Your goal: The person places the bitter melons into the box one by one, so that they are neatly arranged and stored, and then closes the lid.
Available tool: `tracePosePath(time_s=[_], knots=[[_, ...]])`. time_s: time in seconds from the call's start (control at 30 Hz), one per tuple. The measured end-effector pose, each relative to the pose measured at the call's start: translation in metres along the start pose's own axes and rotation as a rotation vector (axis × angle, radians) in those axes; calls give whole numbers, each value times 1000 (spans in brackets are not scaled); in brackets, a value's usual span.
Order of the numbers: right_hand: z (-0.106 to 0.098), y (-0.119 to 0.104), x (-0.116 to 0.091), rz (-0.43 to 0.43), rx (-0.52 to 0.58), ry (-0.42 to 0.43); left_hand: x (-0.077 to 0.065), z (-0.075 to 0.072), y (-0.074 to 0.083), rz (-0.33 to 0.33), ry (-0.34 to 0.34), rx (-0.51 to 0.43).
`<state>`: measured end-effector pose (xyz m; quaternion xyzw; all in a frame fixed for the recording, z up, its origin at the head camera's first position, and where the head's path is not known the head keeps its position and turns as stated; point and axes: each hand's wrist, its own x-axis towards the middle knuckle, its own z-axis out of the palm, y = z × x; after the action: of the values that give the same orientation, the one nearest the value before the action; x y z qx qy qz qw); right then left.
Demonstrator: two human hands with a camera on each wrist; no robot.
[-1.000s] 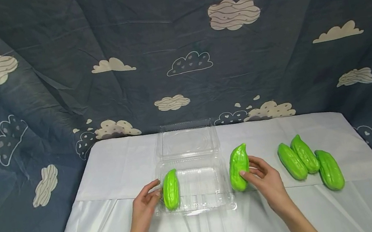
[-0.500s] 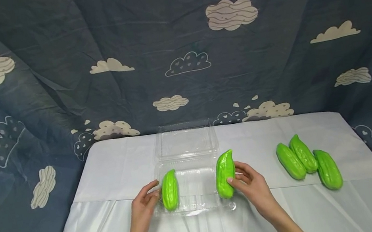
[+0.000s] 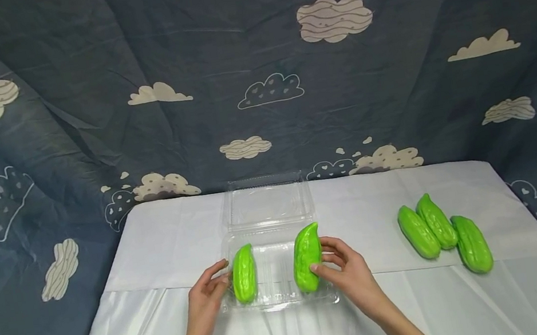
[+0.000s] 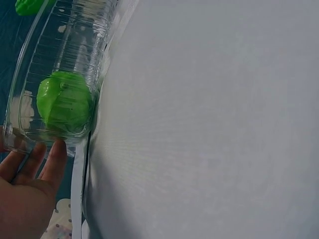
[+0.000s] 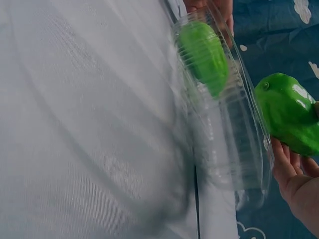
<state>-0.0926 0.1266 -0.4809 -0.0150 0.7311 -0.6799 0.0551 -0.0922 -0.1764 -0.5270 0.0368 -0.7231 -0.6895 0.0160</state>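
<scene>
My right hand [image 3: 349, 274] grips a glossy green bitter melon [image 3: 307, 259], thumb in front and fingers behind. It holds the melon tilted, pointed end up, over the right half of a clear plastic clamshell container [image 3: 281, 304]. The right wrist view has this held melon [image 5: 286, 112] just above the container's rim. A second bitter melon [image 3: 244, 274] lies inside along the left wall. At that left edge my left hand [image 3: 206, 298] holds the container's rim; in the left wrist view its fingers [image 4: 54, 162] touch the outer wall.
The container's lid [image 3: 269, 205] lies folded back toward the curtain. Three more bitter melons [image 3: 419, 232] rest grouped on the right of the white-covered table [image 3: 169, 234]. A dark cloud-print curtain [image 3: 189, 127] rises behind the table.
My right hand has carried its bitter melon leftward, from beside the container to over its right half, and slightly nearer to me. My left hand stays at the container's left edge.
</scene>
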Motion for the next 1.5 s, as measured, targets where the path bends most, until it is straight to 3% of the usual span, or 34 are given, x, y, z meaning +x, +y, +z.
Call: tracePosePath(time_s=[0.3,0.63,0.93,1.3,1.5], knots=[[24,0,3,-61,-17,-12,1,1,0,11,0,-4],[47,5,10,-30,-45,-4,1,1,1,-4,8,14],[58,9,18,-103,-171,-6,2,1,1,-17,15,20],[67,12,26,-85,-348,-10,0,2,2,-23,13,7],[69,15,33,-62,-370,-52,0,2,2,-18,17,9]])
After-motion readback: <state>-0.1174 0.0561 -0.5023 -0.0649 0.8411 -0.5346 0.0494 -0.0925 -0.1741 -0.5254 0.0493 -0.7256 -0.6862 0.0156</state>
